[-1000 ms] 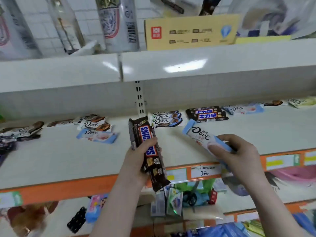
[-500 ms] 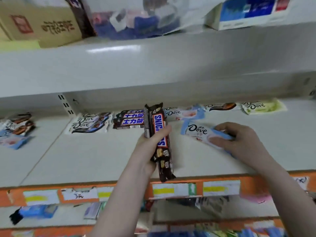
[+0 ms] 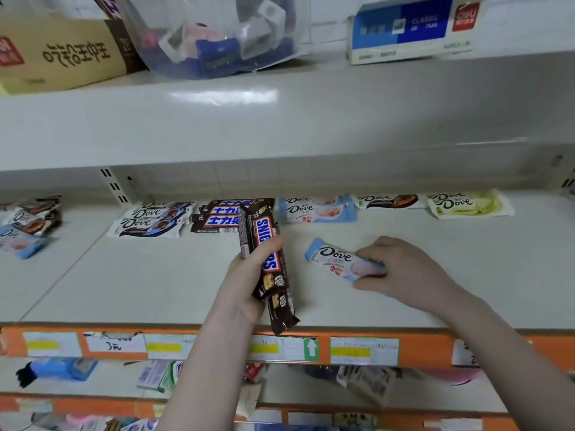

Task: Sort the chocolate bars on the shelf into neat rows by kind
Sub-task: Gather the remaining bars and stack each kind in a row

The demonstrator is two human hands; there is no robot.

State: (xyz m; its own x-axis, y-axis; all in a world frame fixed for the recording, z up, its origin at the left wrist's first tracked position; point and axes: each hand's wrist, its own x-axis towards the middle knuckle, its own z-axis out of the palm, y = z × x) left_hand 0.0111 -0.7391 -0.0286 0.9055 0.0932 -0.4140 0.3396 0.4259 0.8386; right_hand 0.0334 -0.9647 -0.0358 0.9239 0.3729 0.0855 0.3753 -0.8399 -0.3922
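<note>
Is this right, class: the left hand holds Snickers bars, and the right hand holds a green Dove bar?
Not quite. In the head view the right hand holds a light blue Dove bar, not green. The left hand does hold the Snickers bars.

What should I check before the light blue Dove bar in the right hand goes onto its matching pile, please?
1. Right hand grips the light blue Dove bar: ok.
2. Matching light blue Dove pile in the back row, in view: ok.
3. Shelf bare between bar and pile: ok.
4. Left hand holds the Snickers bars clear of that path: ok.
5. Pile stacked squarely: not ok, edges are offset.
6. Number of bars in the pile: cannot tell.
</note>
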